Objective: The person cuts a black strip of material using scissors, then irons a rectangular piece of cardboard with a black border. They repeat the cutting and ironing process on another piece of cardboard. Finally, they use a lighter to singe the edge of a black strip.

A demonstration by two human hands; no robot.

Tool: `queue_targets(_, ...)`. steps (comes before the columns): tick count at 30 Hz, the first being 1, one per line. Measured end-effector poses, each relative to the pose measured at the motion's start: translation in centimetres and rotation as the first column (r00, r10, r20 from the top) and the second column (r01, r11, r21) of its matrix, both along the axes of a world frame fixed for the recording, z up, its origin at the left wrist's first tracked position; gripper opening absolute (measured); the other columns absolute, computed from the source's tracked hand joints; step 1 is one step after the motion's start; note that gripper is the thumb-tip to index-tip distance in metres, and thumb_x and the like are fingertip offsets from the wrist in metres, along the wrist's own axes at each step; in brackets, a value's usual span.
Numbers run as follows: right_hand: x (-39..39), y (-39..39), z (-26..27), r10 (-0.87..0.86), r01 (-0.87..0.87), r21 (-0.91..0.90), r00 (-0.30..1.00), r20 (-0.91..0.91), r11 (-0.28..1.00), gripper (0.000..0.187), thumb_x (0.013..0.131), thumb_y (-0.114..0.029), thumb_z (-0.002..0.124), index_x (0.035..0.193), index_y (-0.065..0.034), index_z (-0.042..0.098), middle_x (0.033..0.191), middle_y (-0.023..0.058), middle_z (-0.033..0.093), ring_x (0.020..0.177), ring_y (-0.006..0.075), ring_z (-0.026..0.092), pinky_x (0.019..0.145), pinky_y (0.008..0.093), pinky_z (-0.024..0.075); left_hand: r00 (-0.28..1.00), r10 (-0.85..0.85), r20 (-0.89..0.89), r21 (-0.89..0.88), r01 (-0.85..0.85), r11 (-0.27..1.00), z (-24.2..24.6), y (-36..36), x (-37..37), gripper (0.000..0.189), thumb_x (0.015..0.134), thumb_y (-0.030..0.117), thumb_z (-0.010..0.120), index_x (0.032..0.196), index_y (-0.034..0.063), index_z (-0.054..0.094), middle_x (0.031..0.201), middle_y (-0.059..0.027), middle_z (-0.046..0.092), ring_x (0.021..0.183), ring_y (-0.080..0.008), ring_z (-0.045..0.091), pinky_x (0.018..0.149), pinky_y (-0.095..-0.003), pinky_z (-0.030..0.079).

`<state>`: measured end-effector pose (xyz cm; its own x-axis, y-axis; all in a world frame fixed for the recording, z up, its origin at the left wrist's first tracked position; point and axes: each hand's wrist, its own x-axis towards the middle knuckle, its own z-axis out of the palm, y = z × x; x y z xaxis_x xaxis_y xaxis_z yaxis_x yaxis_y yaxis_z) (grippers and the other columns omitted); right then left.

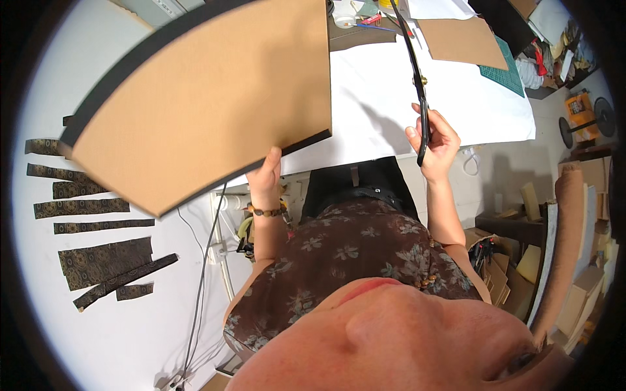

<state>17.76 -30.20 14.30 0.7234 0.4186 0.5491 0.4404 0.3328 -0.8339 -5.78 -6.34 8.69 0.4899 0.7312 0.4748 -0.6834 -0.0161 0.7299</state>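
Observation:
My left hand [265,178] grips the lower edge of a large fan-shaped tan board [210,102], thumb on its face and the other fingers hidden behind it. Black edging runs along the board's long curved side and its short lower curve. The board is raised over the left part of the white-covered table [364,105]. To the right, my right hand [437,141] holds long black-handled scissors [418,80] by the handles, blades pointing away from me. The scissors are seen nearly edge-on, apart from the board.
A tan sheet [462,41] overlaps a green cutting mat [506,68] at the table's far right. A dish [344,20] and small tools lie at the far edge. Dark patterned fabric strips [80,207] are at left. Black cables [208,254] hang there. Rolled material [562,254] stands at right.

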Motion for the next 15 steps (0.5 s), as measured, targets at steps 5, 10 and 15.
queue_targets(5,0.7,-1.1,0.9,0.062,-0.062,-0.036,0.998,0.021,0.997,0.042,0.075,-0.007,0.083,0.112,0.0052,0.069,0.077,-0.0037,0.05,0.06,0.0022,0.038,0.053,0.019,0.0268,0.992,0.1,-0.073,0.097,-0.093,0.991,-3.0,1.3,-3.7,0.058,0.088,-0.001,0.069,0.141,0.0068,0.047,0.139,-0.0086,0.053,0.129,-0.0266,0.05,0.112,-0.0456,0.036)
queue_targets(10,0.6,-1.7,1.5,0.135,-0.132,-0.06,0.989,0.066,0.989,0.042,0.073,-0.008,0.084,0.111,0.004,0.07,0.075,-0.0028,0.051,0.059,0.0031,0.038,0.053,0.0199,0.0269,0.98,0.201,-0.001,0.137,-0.199,0.97,-2.5,1.3,-4.6,0.048,0.085,-0.005,0.071,0.129,0.0023,0.055,0.12,-0.0095,0.061,0.105,-0.0192,0.058,0.083,-0.0316,0.046)
queue_targets(15,0.7,-2.3,2.2,0.237,-0.23,-0.075,0.966,0.102,0.97,0.046,0.071,-0.009,0.085,0.112,0.0044,0.069,0.073,-0.002,0.052,0.059,0.0044,0.04,0.052,0.0211,0.0286,0.961,0.276,0.009,0.08,-0.276,0.958,-0.9,0.9,-4.1,0.038,0.084,-0.01,0.07,0.12,-0.0001,0.059,0.105,-0.0077,0.064,0.085,-0.0146,0.061,0.069,-0.0232,0.049)
